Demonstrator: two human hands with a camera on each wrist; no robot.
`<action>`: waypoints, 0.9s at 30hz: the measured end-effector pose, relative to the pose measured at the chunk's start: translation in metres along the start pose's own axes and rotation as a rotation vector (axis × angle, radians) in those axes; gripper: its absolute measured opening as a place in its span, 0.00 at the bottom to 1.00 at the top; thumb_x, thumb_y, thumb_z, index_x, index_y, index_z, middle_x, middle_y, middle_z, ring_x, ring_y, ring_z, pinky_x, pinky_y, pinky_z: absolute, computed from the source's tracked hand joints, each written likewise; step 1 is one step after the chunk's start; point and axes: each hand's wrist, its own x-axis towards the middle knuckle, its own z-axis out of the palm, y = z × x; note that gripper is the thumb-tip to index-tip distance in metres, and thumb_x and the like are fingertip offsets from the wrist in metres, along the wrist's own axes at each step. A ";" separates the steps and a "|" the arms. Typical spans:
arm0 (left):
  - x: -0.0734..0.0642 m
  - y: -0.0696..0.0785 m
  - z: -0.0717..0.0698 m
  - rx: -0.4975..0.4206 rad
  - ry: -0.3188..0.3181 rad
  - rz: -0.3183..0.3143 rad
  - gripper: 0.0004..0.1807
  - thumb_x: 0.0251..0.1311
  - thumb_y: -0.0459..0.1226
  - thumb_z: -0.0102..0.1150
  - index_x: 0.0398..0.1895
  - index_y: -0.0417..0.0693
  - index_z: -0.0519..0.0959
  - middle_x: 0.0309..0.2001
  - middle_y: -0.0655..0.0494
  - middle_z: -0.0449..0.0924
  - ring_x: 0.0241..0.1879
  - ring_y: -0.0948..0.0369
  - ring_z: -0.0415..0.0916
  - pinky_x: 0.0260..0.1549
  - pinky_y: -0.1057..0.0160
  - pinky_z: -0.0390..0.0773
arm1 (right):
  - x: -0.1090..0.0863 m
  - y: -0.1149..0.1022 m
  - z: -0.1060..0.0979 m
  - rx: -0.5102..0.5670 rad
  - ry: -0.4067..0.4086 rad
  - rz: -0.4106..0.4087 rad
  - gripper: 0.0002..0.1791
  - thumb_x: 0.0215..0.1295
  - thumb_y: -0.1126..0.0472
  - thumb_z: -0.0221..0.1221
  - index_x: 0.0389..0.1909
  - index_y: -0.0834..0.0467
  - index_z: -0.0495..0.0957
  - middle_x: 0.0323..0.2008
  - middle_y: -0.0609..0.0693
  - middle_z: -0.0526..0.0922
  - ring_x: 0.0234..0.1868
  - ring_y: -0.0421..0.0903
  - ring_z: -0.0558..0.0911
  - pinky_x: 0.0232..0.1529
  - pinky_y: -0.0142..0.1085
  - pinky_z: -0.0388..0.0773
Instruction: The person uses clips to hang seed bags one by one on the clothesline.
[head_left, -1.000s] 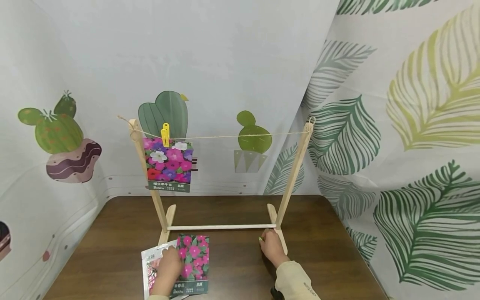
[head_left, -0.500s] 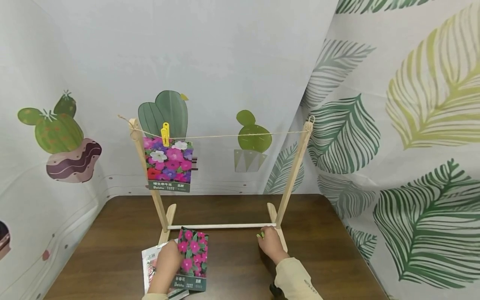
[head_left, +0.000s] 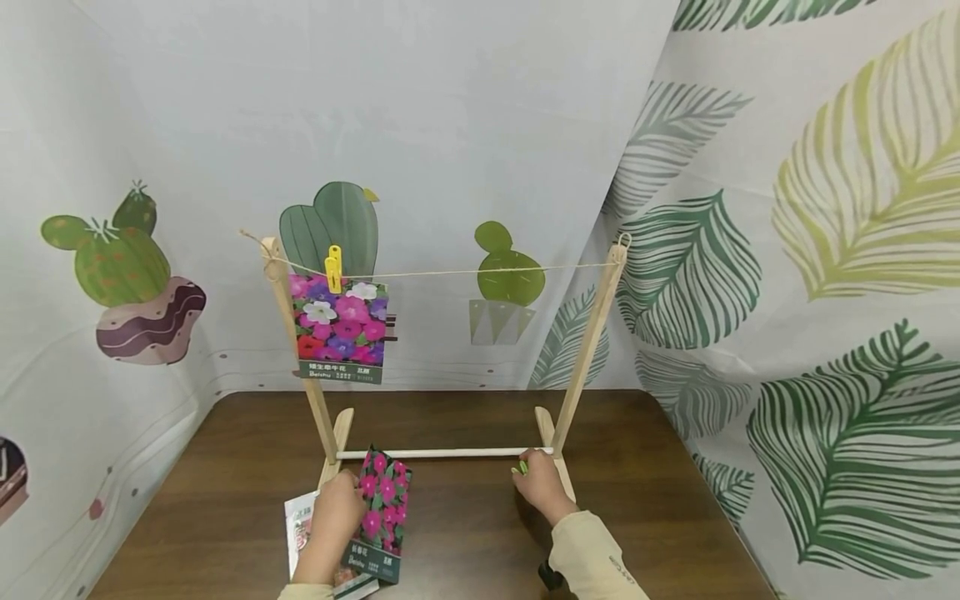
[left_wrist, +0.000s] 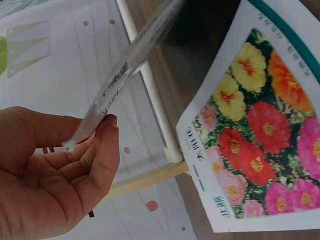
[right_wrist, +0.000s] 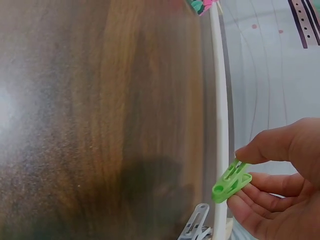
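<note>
My left hand [head_left: 337,510] pinches the edge of a seed packet [head_left: 386,504] printed with pink flowers, between thumb and fingertips. The packet is tilted, its top edge raised near the white crossbar. In the left wrist view it appears nearly edge-on, above a white seed packet [left_wrist: 260,125] with red, yellow and pink blooms. My right hand [head_left: 545,485], beside the right foot of the wooden rack, holds a light green clothespin [right_wrist: 231,182] between thumb and fingers. A yellow clothespin [head_left: 333,271] clips another seed packet [head_left: 342,323] to the string at the rack's left end.
The wooden rack [head_left: 588,358] stands on the brown table [head_left: 465,525], a string [head_left: 450,272] stretched between its posts and a white crossbar [head_left: 450,453] low down. A pale clothespin [right_wrist: 196,222] lies near my right hand. A patterned cloth [head_left: 480,125] hangs behind.
My left hand has raised the pink-flower packet off the white one, tilting it and moving it slightly toward the rack. The right hand has shifted a little left with the green clothespin.
</note>
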 end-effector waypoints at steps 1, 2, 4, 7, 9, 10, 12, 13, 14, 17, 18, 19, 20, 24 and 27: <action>0.000 0.001 -0.001 -0.001 0.003 -0.001 0.05 0.46 0.24 0.54 0.17 0.36 0.73 0.18 0.44 0.75 0.20 0.51 0.71 0.21 0.49 0.72 | 0.000 -0.001 -0.001 0.001 0.001 -0.004 0.13 0.46 0.72 0.65 0.33 0.74 0.77 0.26 0.57 0.77 0.23 0.42 0.72 0.24 0.32 0.72; 0.000 0.002 -0.002 -0.001 0.009 0.006 0.04 0.46 0.24 0.55 0.18 0.35 0.75 0.19 0.43 0.76 0.21 0.50 0.72 0.22 0.48 0.73 | 0.001 -0.002 -0.002 0.000 0.003 -0.017 0.13 0.46 0.72 0.65 0.33 0.75 0.77 0.26 0.57 0.77 0.23 0.43 0.72 0.24 0.32 0.72; 0.001 0.004 -0.004 -0.001 0.017 0.009 0.03 0.48 0.24 0.56 0.21 0.33 0.76 0.21 0.41 0.77 0.22 0.49 0.74 0.23 0.47 0.74 | 0.001 -0.004 -0.003 -0.001 0.007 -0.028 0.13 0.46 0.72 0.65 0.33 0.74 0.77 0.26 0.57 0.77 0.23 0.43 0.72 0.25 0.33 0.73; 0.002 0.008 -0.007 -0.003 0.021 0.013 0.03 0.50 0.25 0.57 0.22 0.32 0.76 0.22 0.39 0.78 0.24 0.47 0.76 0.25 0.46 0.75 | 0.003 -0.007 -0.005 -0.016 0.010 -0.043 0.13 0.45 0.72 0.65 0.33 0.73 0.78 0.26 0.57 0.77 0.24 0.43 0.72 0.26 0.34 0.73; 0.002 0.010 -0.009 -0.004 0.021 0.013 0.03 0.51 0.25 0.57 0.22 0.32 0.76 0.22 0.39 0.78 0.25 0.46 0.77 0.25 0.46 0.75 | 0.004 -0.007 -0.005 -0.025 0.008 -0.042 0.12 0.44 0.72 0.65 0.33 0.71 0.79 0.27 0.57 0.77 0.24 0.44 0.72 0.27 0.34 0.73; 0.002 0.010 -0.009 -0.003 0.020 0.013 0.03 0.51 0.25 0.57 0.22 0.32 0.76 0.23 0.39 0.78 0.25 0.45 0.77 0.25 0.46 0.75 | 0.004 -0.008 -0.005 -0.028 0.004 -0.044 0.12 0.44 0.72 0.66 0.33 0.71 0.79 0.27 0.57 0.77 0.25 0.44 0.72 0.27 0.34 0.73; 0.002 0.011 -0.010 -0.002 0.022 0.016 0.03 0.52 0.25 0.58 0.23 0.32 0.76 0.23 0.40 0.78 0.26 0.44 0.78 0.26 0.46 0.75 | 0.004 -0.008 -0.006 -0.033 0.000 -0.053 0.12 0.43 0.72 0.66 0.32 0.71 0.79 0.27 0.56 0.77 0.25 0.44 0.72 0.27 0.34 0.72; 0.002 0.012 -0.010 -0.002 0.022 0.017 0.04 0.52 0.25 0.58 0.23 0.32 0.76 0.23 0.40 0.78 0.26 0.44 0.78 0.26 0.46 0.75 | 0.004 -0.009 -0.006 -0.037 -0.003 -0.052 0.12 0.43 0.72 0.66 0.32 0.70 0.79 0.27 0.56 0.77 0.26 0.44 0.72 0.28 0.34 0.73; 0.002 0.013 -0.010 -0.003 0.020 0.019 0.03 0.52 0.25 0.58 0.24 0.32 0.76 0.23 0.40 0.79 0.27 0.45 0.78 0.26 0.46 0.75 | 0.004 -0.010 -0.007 -0.035 -0.008 -0.051 0.12 0.44 0.72 0.67 0.32 0.70 0.80 0.27 0.56 0.77 0.26 0.44 0.73 0.28 0.34 0.73; 0.002 0.014 -0.011 -0.002 0.028 0.038 0.03 0.52 0.25 0.58 0.25 0.31 0.76 0.24 0.40 0.79 0.26 0.45 0.78 0.26 0.46 0.76 | 0.004 -0.014 -0.010 -0.027 -0.024 -0.046 0.12 0.45 0.72 0.67 0.33 0.71 0.80 0.28 0.57 0.78 0.27 0.44 0.73 0.28 0.34 0.73; 0.002 0.015 -0.011 -0.002 0.031 0.044 0.03 0.53 0.25 0.58 0.25 0.30 0.77 0.23 0.39 0.79 0.25 0.46 0.78 0.25 0.47 0.76 | 0.005 -0.015 -0.012 -0.022 -0.031 -0.043 0.12 0.45 0.72 0.67 0.34 0.71 0.80 0.28 0.57 0.78 0.27 0.44 0.74 0.28 0.34 0.73; 0.002 0.015 -0.012 0.000 0.035 0.052 0.03 0.53 0.25 0.58 0.25 0.30 0.77 0.23 0.39 0.79 0.24 0.46 0.78 0.24 0.47 0.76 | 0.005 -0.017 -0.013 -0.018 -0.038 -0.045 0.12 0.45 0.72 0.67 0.34 0.71 0.80 0.28 0.57 0.79 0.26 0.44 0.74 0.27 0.34 0.73; 0.003 0.016 -0.013 0.000 0.038 0.058 0.03 0.53 0.25 0.58 0.25 0.29 0.77 0.23 0.39 0.79 0.24 0.46 0.78 0.23 0.47 0.76 | 0.006 -0.019 -0.015 -0.009 -0.045 -0.043 0.12 0.46 0.72 0.67 0.34 0.72 0.80 0.28 0.58 0.80 0.26 0.43 0.74 0.27 0.33 0.73; 0.003 0.018 -0.015 0.005 0.045 0.061 0.03 0.53 0.25 0.58 0.26 0.30 0.78 0.24 0.38 0.79 0.23 0.46 0.78 0.22 0.47 0.76 | 0.009 -0.023 -0.019 0.003 -0.062 -0.043 0.12 0.47 0.71 0.66 0.34 0.72 0.81 0.28 0.58 0.82 0.24 0.42 0.75 0.26 0.33 0.73; 0.003 0.020 -0.016 0.006 0.045 0.062 0.03 0.55 0.25 0.58 0.26 0.30 0.77 0.24 0.38 0.79 0.23 0.47 0.77 0.21 0.48 0.75 | 0.010 -0.025 -0.022 0.012 -0.080 -0.035 0.12 0.47 0.71 0.66 0.35 0.72 0.81 0.28 0.58 0.82 0.24 0.42 0.76 0.26 0.34 0.74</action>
